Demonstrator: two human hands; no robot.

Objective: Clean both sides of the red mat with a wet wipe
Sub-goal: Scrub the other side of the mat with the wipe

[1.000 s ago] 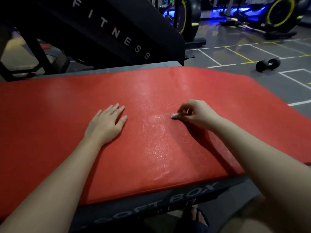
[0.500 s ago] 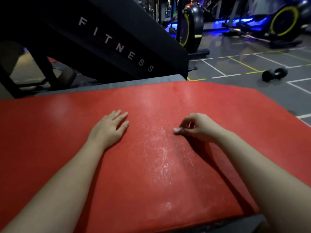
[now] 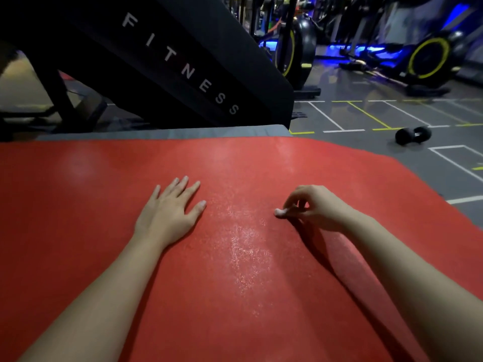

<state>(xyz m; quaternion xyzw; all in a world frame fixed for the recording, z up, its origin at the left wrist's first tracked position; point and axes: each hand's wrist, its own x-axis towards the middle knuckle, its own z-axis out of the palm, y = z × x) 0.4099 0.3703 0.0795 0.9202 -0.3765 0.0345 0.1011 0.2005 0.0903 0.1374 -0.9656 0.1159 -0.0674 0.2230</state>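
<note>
Here, the red mat (image 3: 235, 296) is seen spread flat across the foreground, with a grey surface (image 3: 162, 132) showing along its far edge. The left hand (image 3: 167, 218) is laid palm-down on the mat with fingers straight and slightly spread, while a small wadded white wet wipe (image 3: 280, 212) is pinched in the curled fingers of the right hand (image 3: 317, 209) and held against the mat. Between the 2 hands a glistening patch (image 3: 245, 246) is visible; 1 dumbbell (image 3: 413, 135) lies on the floor beyond.

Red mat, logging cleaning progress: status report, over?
Left grip resting flat on red mat. Right grip pinching small white wet wipe against mat. Damp sheen between them. No obstruction seen on mat.
</note>
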